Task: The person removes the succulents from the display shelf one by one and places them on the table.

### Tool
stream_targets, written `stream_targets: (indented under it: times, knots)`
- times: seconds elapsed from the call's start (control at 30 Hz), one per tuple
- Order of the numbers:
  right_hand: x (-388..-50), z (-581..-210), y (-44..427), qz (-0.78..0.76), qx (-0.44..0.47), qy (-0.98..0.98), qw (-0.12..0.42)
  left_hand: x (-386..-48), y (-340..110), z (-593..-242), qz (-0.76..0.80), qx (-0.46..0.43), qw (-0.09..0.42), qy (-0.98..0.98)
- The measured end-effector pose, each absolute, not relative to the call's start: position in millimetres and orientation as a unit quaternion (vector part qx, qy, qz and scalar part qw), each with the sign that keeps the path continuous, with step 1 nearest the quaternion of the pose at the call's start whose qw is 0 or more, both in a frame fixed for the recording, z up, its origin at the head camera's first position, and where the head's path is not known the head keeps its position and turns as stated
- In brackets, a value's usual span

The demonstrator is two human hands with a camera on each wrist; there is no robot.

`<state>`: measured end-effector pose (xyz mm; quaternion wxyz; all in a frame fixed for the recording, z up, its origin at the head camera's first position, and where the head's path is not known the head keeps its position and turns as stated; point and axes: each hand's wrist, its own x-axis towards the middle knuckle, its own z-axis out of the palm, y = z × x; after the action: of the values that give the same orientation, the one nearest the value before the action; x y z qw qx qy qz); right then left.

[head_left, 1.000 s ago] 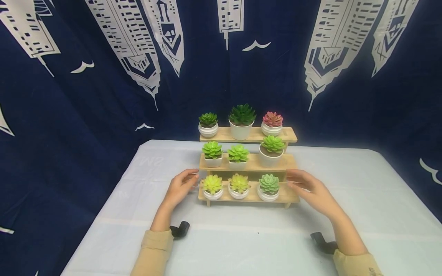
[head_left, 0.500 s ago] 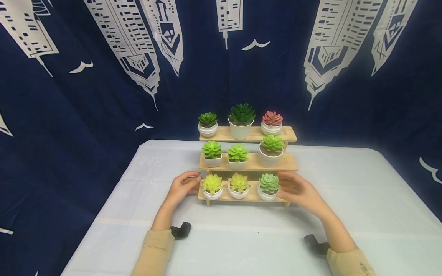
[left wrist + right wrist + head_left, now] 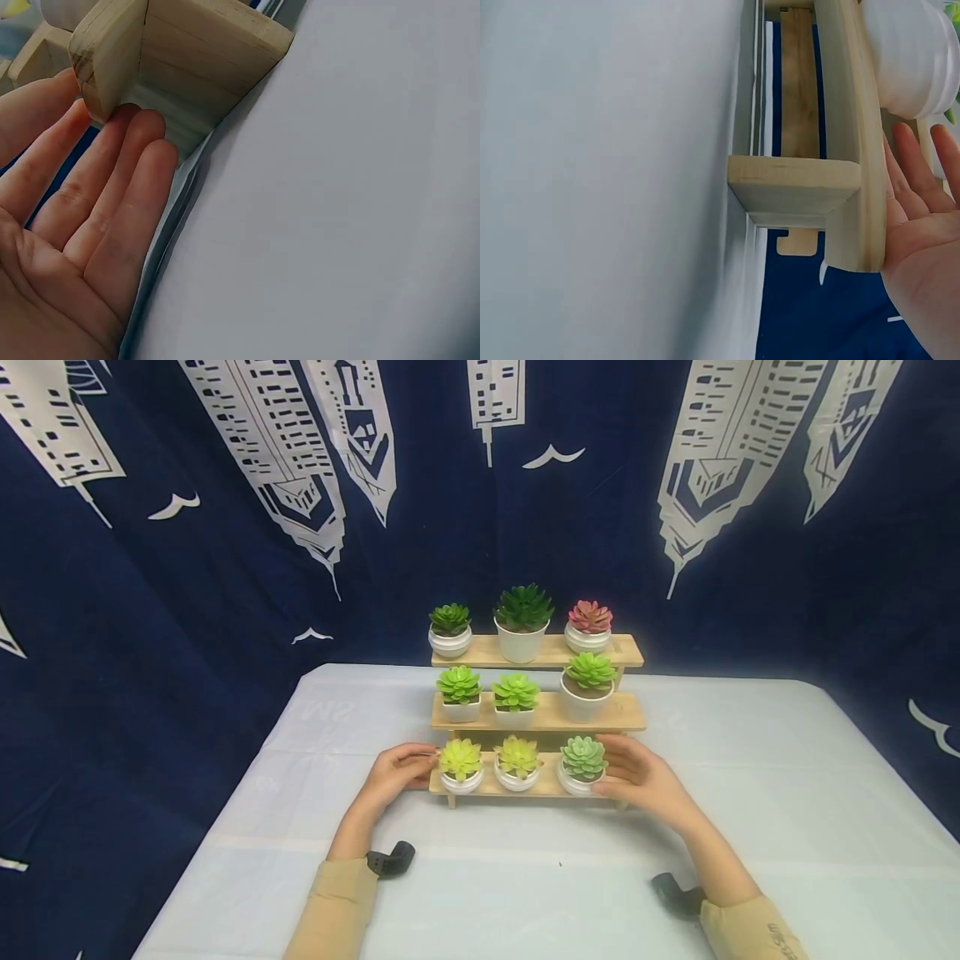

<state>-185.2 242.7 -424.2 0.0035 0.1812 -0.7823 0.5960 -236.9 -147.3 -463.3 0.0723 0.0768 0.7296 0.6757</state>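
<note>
My right hand (image 3: pixel 641 779) is spread wide round the white pot (image 3: pixel 576 786) of the pale green succulent (image 3: pixel 583 757), front right on the wooden stand (image 3: pixel 551 783), left hand (image 3: pixel 393 774) loose-fingered at the stand's left end; likely light, rigid, slightly slick, so grip the pot, not the succulent.

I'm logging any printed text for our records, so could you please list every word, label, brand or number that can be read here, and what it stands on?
Legible text: none.
Right sleeve: dark lettering, too small and blurred to read.
White tabletop: faint pale marks that may be letters, too faint to read.
White pots and wooden stand: no lettering that I can make out.
</note>
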Motion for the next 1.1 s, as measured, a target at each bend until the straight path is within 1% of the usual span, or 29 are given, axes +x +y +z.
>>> stream_targets:
  times: [0.23, 0.47, 0.7, 1.1]
  knots:
    - [-185.3, -425.2, 239.0, 0.593, 0.173, -0.786, -0.001, -238.5, -148.9, -467.9, 0.688, 0.077, 0.079, 0.718]
    - [-184.7, -424.6, 235.8, 0.553, 0.161, -0.817, -0.003, -240.9, -151.8, -472.4, 0.699, 0.093, 0.083, 0.704]
    - [-183.8, -426.0, 233.4, 0.552, 0.164, -0.818, 0.008, -240.3, -150.7, -472.2, 0.699, 0.077, 0.085, 0.706]
    - [-180.6, -425.3, 230.9, 0.527, 0.144, -0.837, 0.013, -241.4, -150.2, -472.8, 0.705, 0.079, 0.088, 0.7]
